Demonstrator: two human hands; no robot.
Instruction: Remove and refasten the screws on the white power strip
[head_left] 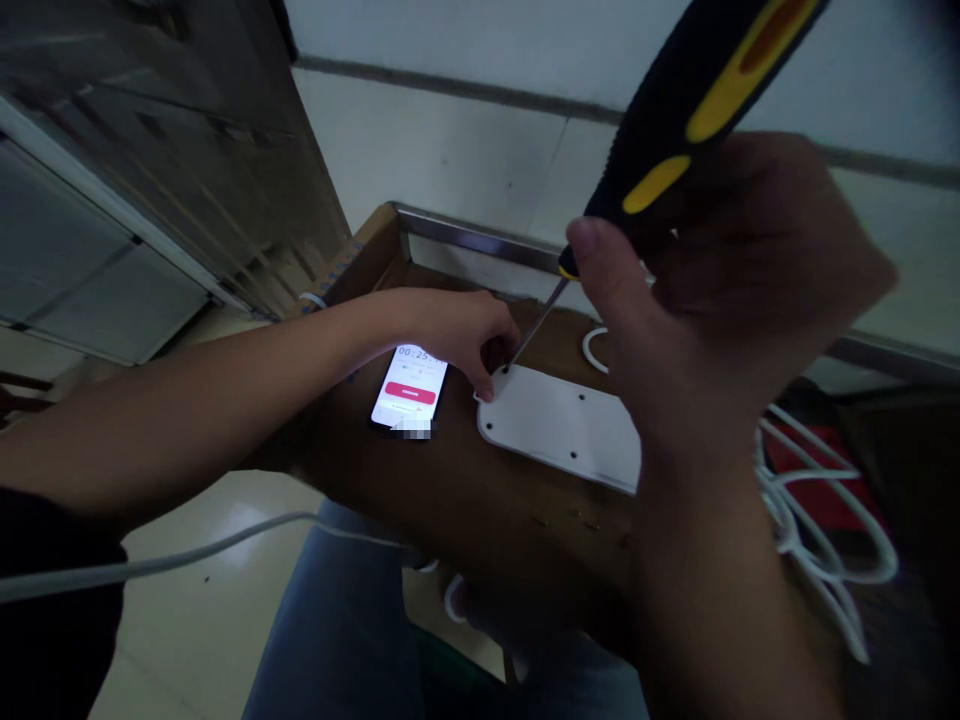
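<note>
My right hand (720, 290) is wrapped round the black and yellow handle of a large screwdriver (660, 130). The shaft slants down to the left, and its tip is at a hole near the upper left corner of a white power strip (555, 415). This strip lies with its flat back up and has several dark screw holes; my right wrist hides its right end. At the left corner my left hand (484, 340) has its thumb on the edge and its fingers curled beside the tip. Whether a screw sits between those fingers is hidden.
A lit phone (410, 390) with a timer lies left of the strip on the brown wooden surface (420, 480). Small brass-coloured bits (585, 520) lie nearer me. Coiled white cable (810, 500) is at the right; another white cable (225, 540) crosses at lower left. A tiled wall (480, 150) stands behind.
</note>
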